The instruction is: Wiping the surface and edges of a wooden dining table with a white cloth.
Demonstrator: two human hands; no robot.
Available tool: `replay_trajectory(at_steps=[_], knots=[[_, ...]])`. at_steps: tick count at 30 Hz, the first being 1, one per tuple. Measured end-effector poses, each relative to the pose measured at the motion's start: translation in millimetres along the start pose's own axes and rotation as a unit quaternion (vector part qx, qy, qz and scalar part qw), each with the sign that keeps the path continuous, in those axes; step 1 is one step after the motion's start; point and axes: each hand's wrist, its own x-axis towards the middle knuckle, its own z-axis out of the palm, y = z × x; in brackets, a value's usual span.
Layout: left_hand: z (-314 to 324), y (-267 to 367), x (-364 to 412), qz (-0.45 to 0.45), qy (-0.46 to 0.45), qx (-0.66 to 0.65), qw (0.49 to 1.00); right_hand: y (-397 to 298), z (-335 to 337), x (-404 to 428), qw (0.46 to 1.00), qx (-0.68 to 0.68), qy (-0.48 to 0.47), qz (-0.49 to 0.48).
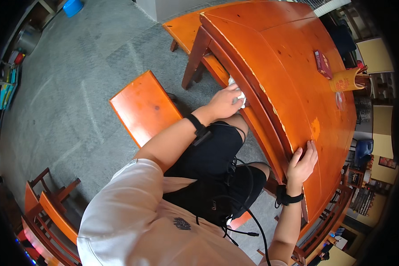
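My left hand is closed over a crumpled white cloth, or possibly tissue. It presses in at the side of the wooden table, below the tabletop edge and by a lower orange wooden board. Part of the cloth is covered by my fingers and the table's rail. My right hand rests on the tabletop near its chipped edge, fingers apart and holding nothing. Both wrists wear black bands.
An orange wooden stool stands left of my arm; a bench is beyond the table. On the tabletop are a dark red box, a chopstick holder and a small clear dish. Black cables hang across my lap. Wooden chairs stand lower left.
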Motion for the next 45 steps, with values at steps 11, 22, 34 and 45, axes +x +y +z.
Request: replay_trajectory(at_steps=[11,22,34,45], knots=[[-52,-9,-6,0.004,-0.110,-0.053,0.992,-2,-2,-2,1.000,0.019,0.000,0.002],[-140,-17,52,-0.068,0.315,-0.497,0.806,-5,-3,-1,1.000,0.014,-0.022,0.010],[-60,-91,98,0.011,0.448,0.131,0.884,-8,-1,6,1.000,0.002,-0.025,0.012],[-48,-81,91,-0.205,0.508,-0.115,0.829,-9,-2,6,0.999,0.020,-0.032,0.024]])
